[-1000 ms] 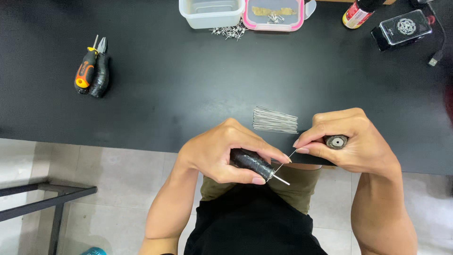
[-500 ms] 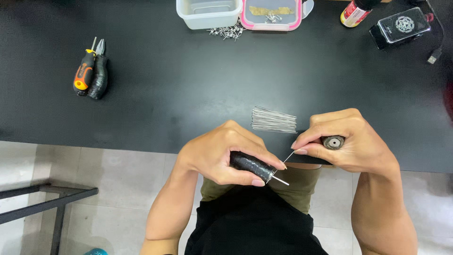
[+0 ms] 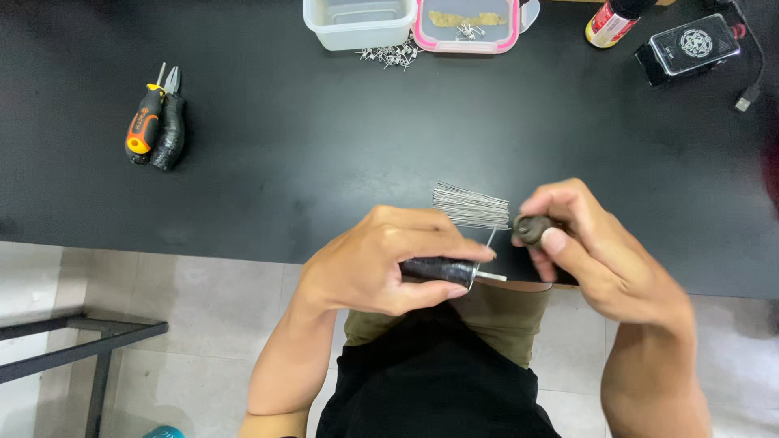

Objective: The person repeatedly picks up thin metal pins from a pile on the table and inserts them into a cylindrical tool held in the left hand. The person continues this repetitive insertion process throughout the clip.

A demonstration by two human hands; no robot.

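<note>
At the near edge of a black table (image 3: 284, 162), the left hand (image 3: 381, 259) grips a dark-handled tool (image 3: 442, 269); the right hand (image 3: 600, 247) pinches a small round knob (image 3: 531, 229). Below, grey tiled floor (image 3: 178, 316).

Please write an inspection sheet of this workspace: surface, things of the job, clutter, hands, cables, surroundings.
Surface: black table, matte.
Job's things: dark-handled tool with metal tip; small dark round knob; thin wire between them; bundle of straight wires on the table.
Clutter: orange-handled screwdriver, black pliers, white container, pink-rimmed lid, small wire coils, red bottle, black box device.
Hands: left hand grips the tool; right hand pinches the knob.
Cables: black cable at far right.
Surroundings: tiled floor, metal frame.
</note>
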